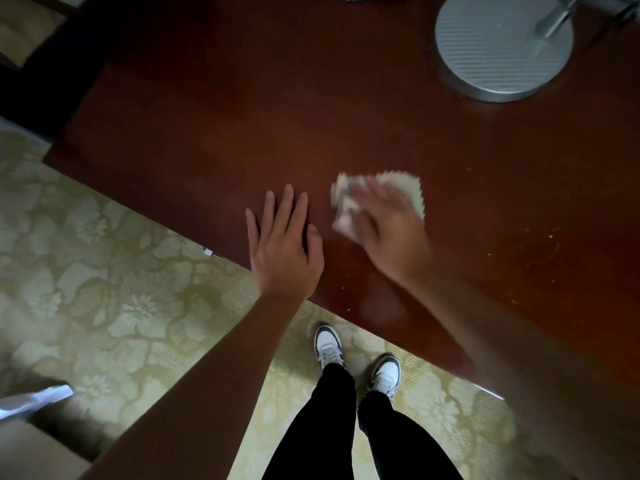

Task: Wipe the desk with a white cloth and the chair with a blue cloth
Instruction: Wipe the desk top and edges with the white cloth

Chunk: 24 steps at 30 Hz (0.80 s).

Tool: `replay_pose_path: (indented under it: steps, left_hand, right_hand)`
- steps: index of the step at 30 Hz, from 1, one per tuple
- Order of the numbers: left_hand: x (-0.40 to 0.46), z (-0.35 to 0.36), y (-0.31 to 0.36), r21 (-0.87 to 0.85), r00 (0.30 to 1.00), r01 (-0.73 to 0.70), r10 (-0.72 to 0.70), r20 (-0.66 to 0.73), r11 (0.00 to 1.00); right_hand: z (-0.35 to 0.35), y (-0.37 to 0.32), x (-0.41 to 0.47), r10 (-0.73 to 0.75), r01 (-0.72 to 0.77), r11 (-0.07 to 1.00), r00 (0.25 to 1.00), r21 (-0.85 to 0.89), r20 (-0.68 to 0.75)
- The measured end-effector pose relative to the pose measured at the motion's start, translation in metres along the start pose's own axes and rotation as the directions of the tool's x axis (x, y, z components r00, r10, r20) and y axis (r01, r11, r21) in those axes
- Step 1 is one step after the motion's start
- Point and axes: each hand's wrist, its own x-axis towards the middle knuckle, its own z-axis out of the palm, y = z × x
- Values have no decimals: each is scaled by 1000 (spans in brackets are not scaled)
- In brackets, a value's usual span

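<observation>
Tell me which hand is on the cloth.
The right hand, motion-blurred, presses the white cloth on the desk. The left hand lies flat and empty beside it.

No readable text, label, brand, number or sign appears anywhere in this view, and the blurred surfaces show no legible lettering or printed marks.

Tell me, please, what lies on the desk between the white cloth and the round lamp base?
Nothing: in the head view only bare desk separates the white cloth from the lamp base.
</observation>
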Motion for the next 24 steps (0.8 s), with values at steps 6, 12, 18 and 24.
replay_pose_path:
  steps: [6, 12, 18, 24]
  left_hand:
    - [1, 0, 0, -5, 1000, -13, 13, -7, 1000]
    - [1, -7, 5, -37, 1000, -14, 14, 2, 999]
    - [7, -5, 47, -88, 977, -202, 207, 50, 975]
    - [0, 25, 138, -163, 901, -387, 410, 140, 907]
  right_hand:
    - [18, -18, -12, 36, -37, 999, 998, -17, -43]
    - [26, -41, -119, -126, 123, 986, 992, 114, 17]
    - [-47, 17, -110, 263, -198, 951, 921, 236, -288]
    - [-141, 126, -87, 496, -431, 868, 730, 245, -471]
